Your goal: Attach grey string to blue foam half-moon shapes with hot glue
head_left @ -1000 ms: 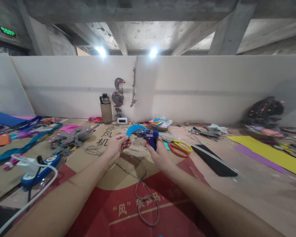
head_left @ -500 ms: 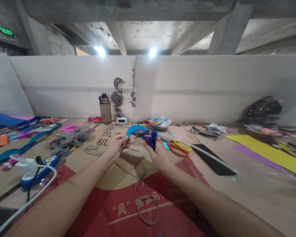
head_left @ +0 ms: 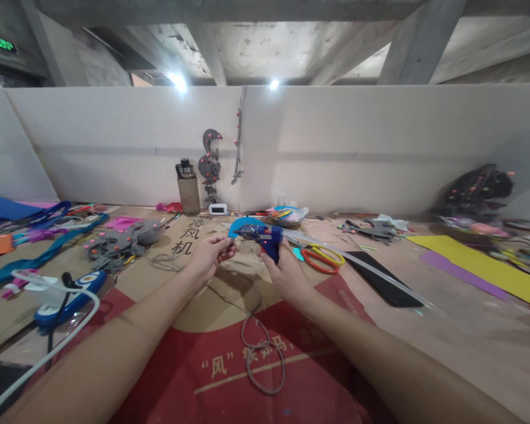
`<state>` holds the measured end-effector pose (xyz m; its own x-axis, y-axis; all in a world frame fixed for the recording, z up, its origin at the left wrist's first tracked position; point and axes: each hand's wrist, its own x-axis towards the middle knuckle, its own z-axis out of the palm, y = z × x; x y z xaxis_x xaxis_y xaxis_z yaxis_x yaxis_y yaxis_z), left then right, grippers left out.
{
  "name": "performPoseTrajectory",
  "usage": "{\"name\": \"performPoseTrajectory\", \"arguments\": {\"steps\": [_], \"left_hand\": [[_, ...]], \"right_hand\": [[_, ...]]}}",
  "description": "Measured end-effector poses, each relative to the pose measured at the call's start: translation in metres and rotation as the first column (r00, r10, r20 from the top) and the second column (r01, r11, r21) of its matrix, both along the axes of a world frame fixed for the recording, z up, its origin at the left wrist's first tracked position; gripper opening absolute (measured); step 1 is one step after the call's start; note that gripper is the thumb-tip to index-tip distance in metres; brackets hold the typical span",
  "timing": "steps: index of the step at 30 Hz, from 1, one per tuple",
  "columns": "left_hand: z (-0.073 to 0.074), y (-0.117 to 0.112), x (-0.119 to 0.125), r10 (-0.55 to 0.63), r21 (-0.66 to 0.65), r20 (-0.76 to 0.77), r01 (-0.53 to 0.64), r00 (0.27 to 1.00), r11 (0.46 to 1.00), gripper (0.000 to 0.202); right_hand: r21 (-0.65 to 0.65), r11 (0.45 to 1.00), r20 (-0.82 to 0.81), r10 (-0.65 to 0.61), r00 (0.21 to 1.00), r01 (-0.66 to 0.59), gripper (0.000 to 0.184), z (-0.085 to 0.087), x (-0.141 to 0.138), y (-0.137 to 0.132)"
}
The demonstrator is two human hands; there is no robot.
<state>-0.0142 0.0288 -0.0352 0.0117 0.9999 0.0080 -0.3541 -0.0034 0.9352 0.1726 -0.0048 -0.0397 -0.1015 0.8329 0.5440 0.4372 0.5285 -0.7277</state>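
My right hand [head_left: 282, 268] is wrapped round the handle of a blue hot glue gun [head_left: 270, 237], whose nozzle points left. A long clear glue stick [head_left: 371, 265] sticks out of its back end, slanting down to the right. Just left of the nozzle, my left hand [head_left: 214, 253] is closed in a pinch; what its fingertips hold is too small to make out. Behind the nozzle shows a blue round piece [head_left: 244, 224]. A thin grey cord [head_left: 247, 318] runs below both hands and loops over the red and brown cardboard [head_left: 203, 359].
Scissors with red and yellow handles [head_left: 322, 259] and a black flat slab [head_left: 382, 280] lie at right. A bottle [head_left: 188, 188] and small clock [head_left: 217, 209] stand by the wall. At left are a blue power strip [head_left: 70, 300], white cable [head_left: 88, 288] and grey craft pieces [head_left: 123, 241].
The camera view has tilted slightly, so the scene sits a little higher. Both hands keep nearly the same place, with the glue gun's nozzle close to the left fingertips.
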Motion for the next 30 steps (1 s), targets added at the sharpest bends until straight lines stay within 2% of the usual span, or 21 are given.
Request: {"name": "performPoseTrajectory", "arguments": {"steps": [5, 16, 30], "left_hand": [[0.0022, -0.0019, 0.0008, -0.003, -0.004, 0.006, 0.003, 1.000, 1.000, 0.006], [0.0014, -0.0005, 0.0007, 0.009, 0.010, -0.034, -0.008, 0.999, 1.000, 0.006], [0.0022, -0.0009, 0.0000, 0.006, 0.030, -0.056, -0.005, 0.998, 1.000, 0.009]], "right_hand": [[-0.029, 1.000, 0.009, -0.003, 1.000, 0.003, 0.033, 0.0018, -0.0003, -0.0013], [0.067, 0.998, -0.013, 0.002, 1.000, -0.001, 0.036, -0.0010, -0.0009, 0.0009], [0.098, 0.995, -0.023, -0.009, 1.000, 0.011, 0.034, -0.0039, -0.0018, 0.0036]]}}
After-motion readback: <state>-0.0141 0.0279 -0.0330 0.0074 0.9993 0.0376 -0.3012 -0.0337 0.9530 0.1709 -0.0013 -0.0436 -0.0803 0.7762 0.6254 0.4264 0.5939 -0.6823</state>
